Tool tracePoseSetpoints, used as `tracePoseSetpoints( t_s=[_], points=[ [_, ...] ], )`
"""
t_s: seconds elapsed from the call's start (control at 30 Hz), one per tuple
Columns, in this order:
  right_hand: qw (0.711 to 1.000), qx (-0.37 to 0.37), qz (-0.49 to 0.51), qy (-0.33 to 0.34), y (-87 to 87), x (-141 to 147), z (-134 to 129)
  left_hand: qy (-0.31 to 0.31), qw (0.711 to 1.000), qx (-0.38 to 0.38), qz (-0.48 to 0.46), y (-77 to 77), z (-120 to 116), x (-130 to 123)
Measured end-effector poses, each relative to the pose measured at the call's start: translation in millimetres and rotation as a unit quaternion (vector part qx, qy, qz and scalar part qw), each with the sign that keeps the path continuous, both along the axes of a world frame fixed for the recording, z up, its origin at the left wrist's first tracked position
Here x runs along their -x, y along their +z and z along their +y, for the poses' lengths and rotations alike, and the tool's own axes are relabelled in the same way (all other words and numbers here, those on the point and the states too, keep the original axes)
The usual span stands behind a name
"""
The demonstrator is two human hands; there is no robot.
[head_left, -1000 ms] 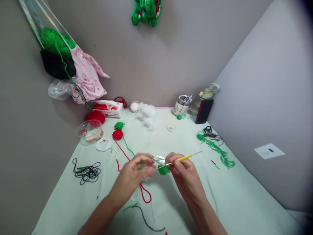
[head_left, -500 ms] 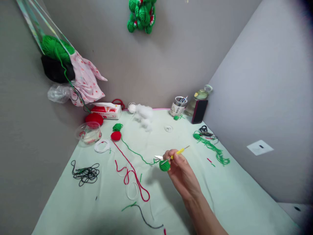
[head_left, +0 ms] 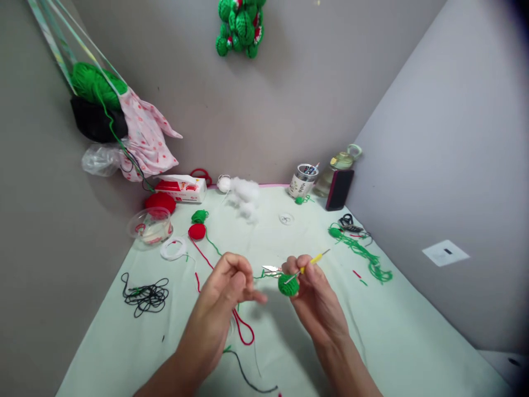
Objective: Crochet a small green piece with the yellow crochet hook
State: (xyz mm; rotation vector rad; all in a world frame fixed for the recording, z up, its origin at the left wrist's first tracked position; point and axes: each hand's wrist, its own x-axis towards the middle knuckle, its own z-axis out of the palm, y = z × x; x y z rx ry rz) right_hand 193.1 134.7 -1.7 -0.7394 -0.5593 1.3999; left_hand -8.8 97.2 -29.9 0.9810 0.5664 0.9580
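Observation:
In my right hand (head_left: pixel 316 292) are a yellow-handled crochet hook (head_left: pixel 309 264) and a small round green crocheted piece (head_left: pixel 288 285). The hook's metal shaft lies across the piece, its other tip pointing up and right. My left hand (head_left: pixel 225 300) is closed to the left of the piece, thumb against the curled fingers and the little finger sticking out. Green yarn (head_left: pixel 212 242) runs from a small green ball (head_left: pixel 200 216) to behind this hand and comes out toward the piece. How the fingers hold the yarn is partly hidden. Scissors (head_left: pixel 270 269) lie just behind the piece.
A red yarn ball (head_left: pixel 197 231), a black yarn tangle (head_left: pixel 146 295) and a clear plastic tub (head_left: pixel 151 226) lie left. White stuffing (head_left: pixel 246 193) sits at the back. A pen tin (head_left: pixel 303 181), a phone (head_left: pixel 339 190) and green yarn strands (head_left: pixel 366 253) are right.
My left hand has come into view from below, reaching the green yarn left of the crocheted piece. My right hand, with hook and piece, has shifted slightly right and down.

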Motion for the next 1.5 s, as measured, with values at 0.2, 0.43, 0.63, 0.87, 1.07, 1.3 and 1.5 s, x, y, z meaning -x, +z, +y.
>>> tracePoseSetpoints(
  t_s=[0.2,0.43,0.63,0.87,1.07,1.3,1.5],
  points=[
    [0.998,-0.029,-0.046,0.026,-0.5,7,-5,0.058,0.981,0.118,-0.143,50.2,68,-48],
    [0.991,-0.09,-0.1,0.029,30.5,0,10,0.188,0.967,-0.162,0.061,40.4,72,-47],
    [0.996,-0.068,-0.063,0.006,18.5,6,13,0.144,0.943,-0.244,0.174,33.8,71,-42],
    [0.995,-0.053,-0.074,-0.037,4.2,7,10,0.042,0.998,0.018,0.04,36.0,64,-47],
    [0.99,-0.066,-0.12,-0.018,-2.3,5,1,0.048,0.996,0.056,0.044,28.8,57,-42],
    [0.974,-0.086,-0.208,0.0,-14.0,3,-5,0.074,0.99,0.099,0.072,21.3,49,-37],
    [0.933,-0.108,-0.343,-0.018,-10.2,7,-8,0.093,0.989,0.094,0.068,17.2,51,-31]
  ],
)
